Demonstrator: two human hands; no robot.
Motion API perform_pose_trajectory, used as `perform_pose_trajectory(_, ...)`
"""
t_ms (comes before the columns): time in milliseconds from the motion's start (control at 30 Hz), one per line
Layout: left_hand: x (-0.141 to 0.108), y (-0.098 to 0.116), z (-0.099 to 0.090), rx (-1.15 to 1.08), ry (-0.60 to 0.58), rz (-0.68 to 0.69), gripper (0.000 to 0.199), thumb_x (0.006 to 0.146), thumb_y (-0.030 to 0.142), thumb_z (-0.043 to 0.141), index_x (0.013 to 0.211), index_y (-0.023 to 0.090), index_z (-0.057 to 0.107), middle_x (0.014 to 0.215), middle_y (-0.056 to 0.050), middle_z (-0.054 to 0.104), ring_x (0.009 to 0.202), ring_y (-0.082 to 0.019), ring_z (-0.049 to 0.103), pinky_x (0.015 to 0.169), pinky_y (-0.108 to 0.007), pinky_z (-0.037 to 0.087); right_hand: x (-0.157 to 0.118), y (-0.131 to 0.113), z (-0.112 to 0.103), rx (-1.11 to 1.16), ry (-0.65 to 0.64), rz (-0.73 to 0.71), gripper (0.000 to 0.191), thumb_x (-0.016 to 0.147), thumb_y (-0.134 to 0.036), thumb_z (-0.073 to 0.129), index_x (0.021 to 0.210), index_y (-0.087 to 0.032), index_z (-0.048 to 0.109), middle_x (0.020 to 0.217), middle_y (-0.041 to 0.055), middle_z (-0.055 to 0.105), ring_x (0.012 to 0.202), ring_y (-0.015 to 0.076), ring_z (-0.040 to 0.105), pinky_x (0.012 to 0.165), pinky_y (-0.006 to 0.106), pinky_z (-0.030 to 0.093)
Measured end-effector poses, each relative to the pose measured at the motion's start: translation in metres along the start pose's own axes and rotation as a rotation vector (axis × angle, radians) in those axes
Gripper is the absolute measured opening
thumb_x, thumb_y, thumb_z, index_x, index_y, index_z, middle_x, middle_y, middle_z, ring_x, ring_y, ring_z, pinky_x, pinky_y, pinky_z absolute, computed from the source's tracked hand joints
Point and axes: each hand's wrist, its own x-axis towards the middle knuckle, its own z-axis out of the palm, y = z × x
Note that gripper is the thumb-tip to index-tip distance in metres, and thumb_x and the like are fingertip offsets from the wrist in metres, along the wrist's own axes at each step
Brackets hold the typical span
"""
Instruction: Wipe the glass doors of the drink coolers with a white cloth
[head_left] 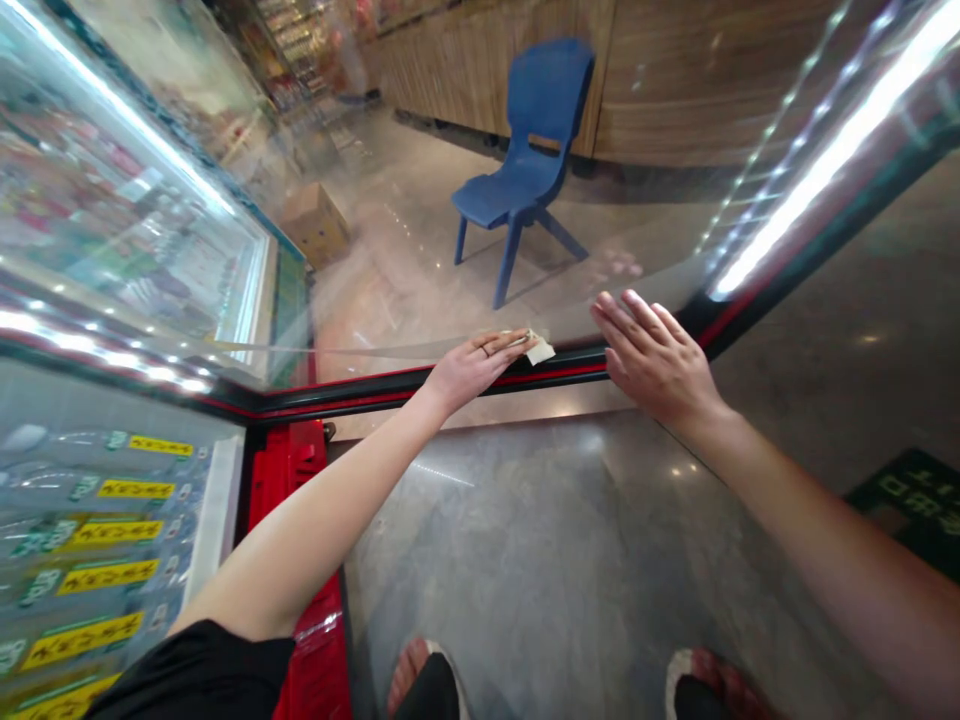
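Observation:
My left hand [480, 366] reaches to the lower edge of a glass door [390, 310], its fingers together over a small pale folded cloth [540, 350]. The cloth, which could also be paper, lies against the glass just above the black and red door frame [360, 392]. A ring shows on one of this hand's fingers. To its right, my right hand [660, 362] rests with fingers stretched out at the glass near the frame's corner, holding nothing; a faint reflection of its fingertips appears in the pane.
Left of me, plastic bottles [112, 530] with yellow labels stand in a lit cooler with a red base [322, 650]. Beyond the glass are a blue chair [517, 170], a cardboard box [316, 225] and a wooden counter [675, 90]. A dark mat [915, 505] lies at right.

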Motion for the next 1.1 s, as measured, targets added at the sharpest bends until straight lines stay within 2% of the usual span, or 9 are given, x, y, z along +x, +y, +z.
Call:
perform_pose_trajectory(167, -0.011, 0.005, 0.006, 0.080, 0.037, -0.065, 0.059, 0.110, 0.006, 0.035, 0.167, 0.020, 0.046, 0.175, 0.001, 0.044, 0.163, -0.015, 0.037, 0.132, -0.029, 0.042, -0.001, 0.003, -0.005, 0.024, -0.001, 0.043, 0.095, 0.106, -0.016, 0.057, 0.176, -0.031, -0.005, 0.168, 0.0045, 0.050, 0.153, 0.0267, 0.054, 0.124, 0.044, 0.050)
perform_pose_trajectory(267, -0.003, 0.013, 0.014, 0.108, 0.006, -0.021, 0.059, 0.110, 0.006, 0.037, 0.166, 0.018, 0.047, 0.173, -0.001, 0.048, 0.160, -0.013, 0.043, 0.131, -0.026, 0.043, -0.005, 0.008, -0.007, 0.026, -0.006, 0.079, 0.094, 0.106, -0.016, 0.055, 0.176, -0.034, -0.006, 0.168, 0.0034, 0.050, 0.153, 0.0271, 0.054, 0.123, 0.045, 0.051)
perform_pose_trajectory(433, 0.029, 0.013, -0.001, 0.103, 0.057, 0.046, 0.066, 0.109, 0.003, 0.029, 0.172, 0.020, 0.035, 0.179, 0.003, 0.037, 0.165, -0.012, 0.029, 0.135, -0.028, 0.035, -0.015, 0.015, -0.007, 0.006, 0.009, 0.085, 0.095, 0.106, -0.017, 0.056, 0.176, -0.033, -0.005, 0.166, 0.0047, 0.052, 0.151, 0.0284, 0.056, 0.120, 0.046, 0.052)
perform_pose_trajectory(533, 0.021, 0.012, -0.004, 0.084, 0.101, -0.015, 0.065, 0.108, 0.004, 0.032, 0.171, 0.021, 0.037, 0.178, 0.001, 0.036, 0.166, -0.016, 0.029, 0.134, -0.031, 0.039, -0.023, 0.019, -0.011, -0.007, -0.010, 0.102, 0.092, 0.106, -0.016, 0.054, 0.177, -0.032, -0.003, 0.167, 0.0067, 0.052, 0.152, 0.0291, 0.056, 0.122, 0.047, 0.050)
perform_pose_trajectory(667, 0.011, 0.025, 0.010, 0.029, 0.059, -0.048, 0.068, 0.105, 0.003, 0.039, 0.172, 0.018, 0.036, 0.174, -0.004, 0.045, 0.164, -0.018, 0.037, 0.132, -0.032, 0.044, -0.033, 0.028, -0.021, 0.018, -0.062, 0.150, 0.088, 0.106, -0.013, 0.050, 0.178, -0.030, 0.001, 0.168, 0.0093, 0.052, 0.155, 0.0307, 0.053, 0.126, 0.049, 0.043)
perform_pose_trajectory(767, 0.034, 0.034, 0.012, 0.005, 0.024, 0.012, 0.068, 0.105, 0.002, 0.034, 0.171, 0.019, 0.039, 0.175, -0.001, 0.045, 0.163, -0.015, 0.037, 0.134, -0.030, 0.039, -0.038, 0.035, -0.025, 0.047, -0.069, 0.139, 0.090, 0.103, -0.010, 0.053, 0.178, -0.027, 0.005, 0.169, 0.0108, 0.051, 0.155, 0.0303, 0.052, 0.127, 0.048, 0.042)
perform_pose_trajectory(900, 0.066, 0.032, -0.005, -0.045, 0.062, 0.069, 0.069, 0.106, 0.002, 0.025, 0.172, 0.019, 0.035, 0.179, 0.001, 0.037, 0.166, -0.014, 0.026, 0.137, -0.032, 0.034, -0.040, 0.039, -0.030, 0.055, -0.095, 0.167, 0.089, 0.103, -0.011, 0.053, 0.178, -0.025, 0.009, 0.171, 0.0109, 0.048, 0.157, 0.0302, 0.050, 0.128, 0.049, 0.041)
perform_pose_trajectory(1000, 0.061, 0.030, -0.007, -0.051, 0.078, 0.029, 0.070, 0.105, 0.003, 0.031, 0.174, 0.020, 0.032, 0.178, -0.002, 0.038, 0.167, -0.017, 0.026, 0.136, -0.035, 0.037, -0.042, 0.040, -0.035, 0.058, -0.116, 0.227, 0.084, 0.104, -0.011, 0.051, 0.178, -0.028, 0.015, 0.171, 0.0093, 0.048, 0.158, 0.0296, 0.049, 0.130, 0.050, 0.039)
perform_pose_trajectory(1100, 0.047, 0.035, 0.006, 0.009, 0.060, 0.004, 0.069, 0.105, 0.005, 0.037, 0.172, 0.018, 0.035, 0.177, -0.005, 0.040, 0.166, -0.019, 0.033, 0.135, -0.037, 0.041, -0.046, 0.044, -0.040, 0.038, -0.106, 0.222, 0.081, 0.103, -0.008, 0.049, 0.177, -0.026, 0.021, 0.170, 0.0087, 0.051, 0.157, 0.0261, 0.050, 0.130, 0.046, 0.040)
